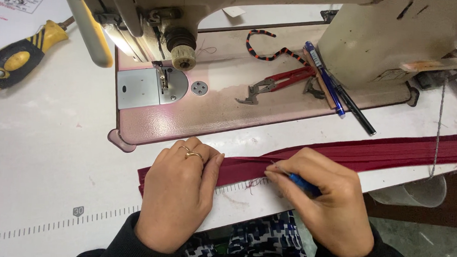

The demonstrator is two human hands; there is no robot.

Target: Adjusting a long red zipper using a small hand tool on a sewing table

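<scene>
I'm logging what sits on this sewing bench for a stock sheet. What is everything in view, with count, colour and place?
Industrial sewing machine: one, cream, on a pink bed, top centre.
Long strip of maroon fabric: one, along the table's front edge.
Red-handled thread snips: one, on the machine bed.
Blue ballpoint pen: one, right side of bed.
Black pen: one, beside the blue one.
Orange-and-black striped cord: one, back of bed.
Yellow-and-black screwdriver handle: one, far left.
White table with printed ruler marks: one.
Left hand: flat on the fabric's end, gold rings.
Right hand: pinching a small blue-handled tool at the fabric.
</scene>
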